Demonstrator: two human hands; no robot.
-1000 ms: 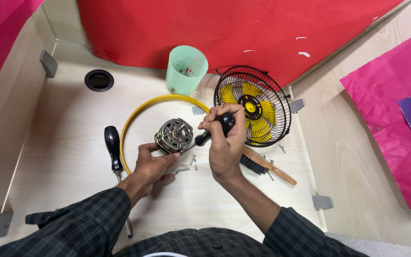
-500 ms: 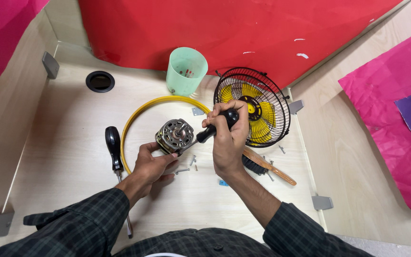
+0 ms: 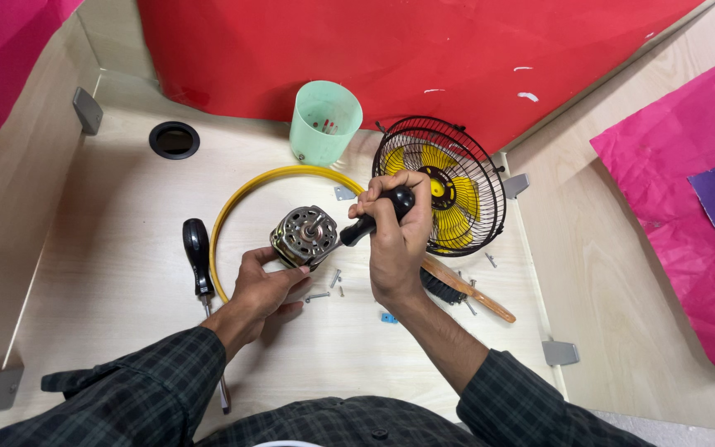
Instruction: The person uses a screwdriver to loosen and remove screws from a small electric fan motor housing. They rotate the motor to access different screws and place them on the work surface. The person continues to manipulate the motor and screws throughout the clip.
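My left hand (image 3: 265,285) grips a small metal fan motor (image 3: 304,236) from below and holds it above the light wooden tabletop (image 3: 109,273). My right hand (image 3: 395,240) is closed around the black handle of a screwdriver (image 3: 374,219), whose tip meets the motor's right side. A yellow ring (image 3: 246,194) lies flat on the table behind the motor. A black wire fan guard with yellow blades (image 3: 448,186) lies just right of my right hand.
A pale green plastic cup (image 3: 324,122) stands at the back. A second black-handled screwdriver (image 3: 199,257) lies at the left. Loose screws (image 3: 328,285) and a wooden-handled brush (image 3: 465,294) lie near my hands. A round hole (image 3: 174,139) is at the back left.
My right hand with the screwdriver has shifted slightly up and turned a little against the motor. The left hand keeps the motor in nearly the same place.
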